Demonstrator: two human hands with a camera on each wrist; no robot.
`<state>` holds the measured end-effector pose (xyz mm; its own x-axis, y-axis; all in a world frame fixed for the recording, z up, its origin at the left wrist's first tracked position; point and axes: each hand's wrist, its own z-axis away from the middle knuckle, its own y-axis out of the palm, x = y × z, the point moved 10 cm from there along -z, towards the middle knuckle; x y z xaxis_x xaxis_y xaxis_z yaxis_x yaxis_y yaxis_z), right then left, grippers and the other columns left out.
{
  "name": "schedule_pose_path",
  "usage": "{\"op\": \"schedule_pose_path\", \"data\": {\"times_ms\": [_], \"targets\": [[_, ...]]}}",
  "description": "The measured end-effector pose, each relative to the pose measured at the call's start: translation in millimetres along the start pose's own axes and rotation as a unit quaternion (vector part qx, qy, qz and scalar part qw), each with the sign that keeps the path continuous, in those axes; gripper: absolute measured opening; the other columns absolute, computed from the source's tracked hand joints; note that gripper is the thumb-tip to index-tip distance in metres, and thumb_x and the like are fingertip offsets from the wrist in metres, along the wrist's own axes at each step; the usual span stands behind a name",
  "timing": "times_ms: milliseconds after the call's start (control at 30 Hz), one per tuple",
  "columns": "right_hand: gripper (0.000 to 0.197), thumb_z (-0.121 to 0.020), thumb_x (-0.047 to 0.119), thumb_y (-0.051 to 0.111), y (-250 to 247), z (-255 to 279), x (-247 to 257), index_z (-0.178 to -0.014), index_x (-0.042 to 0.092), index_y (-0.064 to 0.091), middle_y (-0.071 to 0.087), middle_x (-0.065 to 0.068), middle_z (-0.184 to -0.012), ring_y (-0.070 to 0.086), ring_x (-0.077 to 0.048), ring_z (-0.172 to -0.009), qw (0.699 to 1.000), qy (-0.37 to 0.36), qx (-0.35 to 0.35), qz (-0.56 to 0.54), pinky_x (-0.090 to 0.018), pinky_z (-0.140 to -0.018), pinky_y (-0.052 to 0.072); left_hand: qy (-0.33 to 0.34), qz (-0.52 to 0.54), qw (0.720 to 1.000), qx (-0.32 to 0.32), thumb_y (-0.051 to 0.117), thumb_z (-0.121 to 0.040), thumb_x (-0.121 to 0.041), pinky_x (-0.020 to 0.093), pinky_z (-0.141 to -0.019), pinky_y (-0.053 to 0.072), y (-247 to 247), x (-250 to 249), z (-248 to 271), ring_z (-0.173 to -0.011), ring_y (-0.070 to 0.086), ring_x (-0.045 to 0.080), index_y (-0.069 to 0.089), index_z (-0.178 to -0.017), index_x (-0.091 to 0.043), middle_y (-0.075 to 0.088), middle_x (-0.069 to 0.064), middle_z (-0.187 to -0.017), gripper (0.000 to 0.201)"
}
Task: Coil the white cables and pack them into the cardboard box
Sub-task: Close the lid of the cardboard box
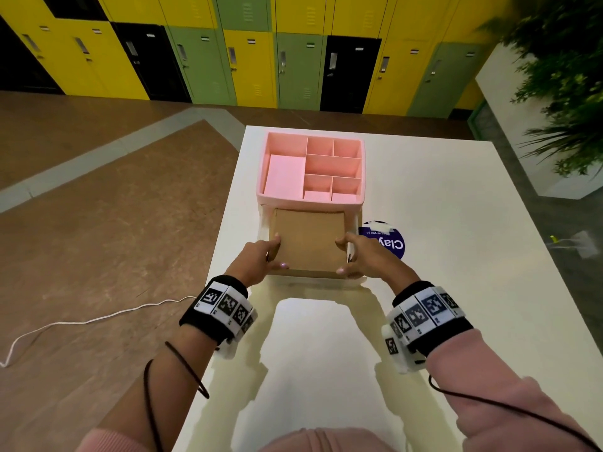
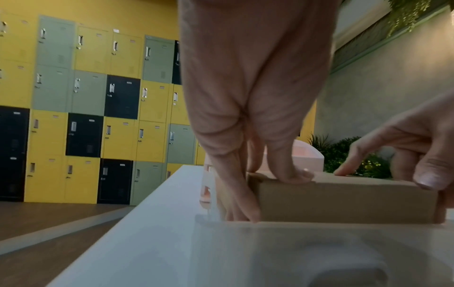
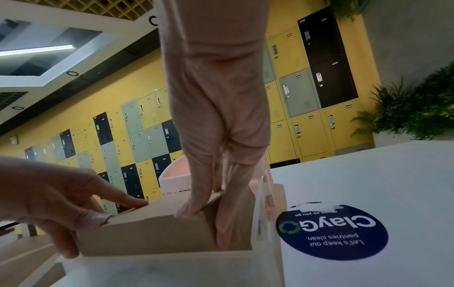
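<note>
A closed brown cardboard box (image 1: 308, 239) (image 2: 343, 202) (image 3: 147, 233) sits in a white drawer (image 1: 321, 282) pulled out from under a pink organizer (image 1: 313, 168). My left hand (image 1: 272, 252) (image 2: 265, 192) grips the box's left side, thumb on the lid and fingers down the wall. On the opposite side my right hand (image 1: 342, 254) (image 3: 206, 225) grips it the same way, its fingers between box and drawer wall. A thin white cable (image 1: 81, 321) trails over the floor left of the table. What the box holds is hidden.
The white table (image 1: 440, 305) carries a round blue sticker (image 1: 393, 244) (image 3: 331, 231) right of the drawer and a small clip-like item (image 1: 580, 244) near its right edge. Lockers line the far wall, and a planter with plants (image 1: 561, 76) stands at the right.
</note>
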<state>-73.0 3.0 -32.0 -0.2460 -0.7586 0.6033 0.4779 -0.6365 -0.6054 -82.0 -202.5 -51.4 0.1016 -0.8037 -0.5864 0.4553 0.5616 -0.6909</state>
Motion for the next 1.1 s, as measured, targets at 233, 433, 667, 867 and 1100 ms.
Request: {"op": "schedule_pose_path", "data": {"times_ms": [233, 433, 667, 867, 1100], "targets": [[0.061, -0.071, 0.003, 0.080, 2.8, -3.1, -0.4, -0.124, 0.012, 0.050, 0.058, -0.004, -0.095, 0.057, -0.019, -0.078, 1.000, 0.004, -0.011, 0.015, -0.019, -0.059, 0.047, -0.025, 0.032, 0.999, -0.018, 0.076, -0.080, -0.016, 0.045, -0.080, 0.055, 2.6, 4.8, -5.2, -0.084, 0.061, 0.034, 0.040, -0.144, -0.022, 0.062, 0.021, -0.102, 0.074], [0.054, -0.075, -0.008, 0.074, -0.4, -11.9, -5.3, -0.121, 0.009, 0.050, 0.059, -0.007, -0.098, 0.066, -0.024, -0.068, 0.999, 0.011, 0.030, -0.025, -0.028, -0.059, 0.055, -0.043, 0.003, 0.999, 0.005, 0.075, -0.081, -0.012, 0.039, -0.070, 0.058, -1.1, -4.0, -7.8, -0.066, 0.060, 0.028, 0.029, -0.148, -0.026, 0.058, 0.015, -0.105, 0.083], [0.064, -0.071, -0.005, 0.077, 13.6, -21.2, -0.6, -0.121, 0.009, 0.040, 0.053, -0.010, -0.134, 0.059, -0.025, -0.108, 0.996, -0.004, -0.019, 0.092, -0.029, -0.079, 0.049, -0.042, -0.077, 0.996, -0.022, 0.070, -0.085, -0.016, 0.045, -0.082, 0.053, 11.4, -2.0, -5.8, -0.095, 0.061, 0.036, 0.018, -0.151, -0.029, 0.061, 0.020, -0.107, 0.085], [0.062, -0.069, -0.007, 0.077, 12.0, -24.9, -2.6, -0.118, 0.009, 0.041, 0.056, -0.010, -0.131, 0.058, -0.028, -0.112, 0.996, -0.009, -0.038, 0.076, -0.038, -0.087, 0.054, -0.052, -0.072, 0.995, -0.042, 0.069, -0.086, -0.020, 0.042, -0.087, 0.049, 12.1, 5.9, -8.8, -0.098, 0.059, 0.033, 0.017, -0.150, -0.036, 0.060, 0.015, -0.108, 0.084], [0.061, -0.074, -0.003, 0.075, 14.9, -22.4, -4.0, -0.122, 0.015, 0.041, 0.058, -0.012, -0.126, 0.061, -0.029, -0.106, 0.993, -0.019, -0.052, 0.102, -0.043, -0.086, 0.055, -0.056, -0.199, 0.978, -0.035, 0.066, -0.087, -0.035, 0.036, -0.072, 0.047, 6.3, -5.3, -4.2, -0.094, 0.062, 0.031, 0.018, -0.149, -0.030, 0.061, 0.014, -0.107, 0.079]]}}
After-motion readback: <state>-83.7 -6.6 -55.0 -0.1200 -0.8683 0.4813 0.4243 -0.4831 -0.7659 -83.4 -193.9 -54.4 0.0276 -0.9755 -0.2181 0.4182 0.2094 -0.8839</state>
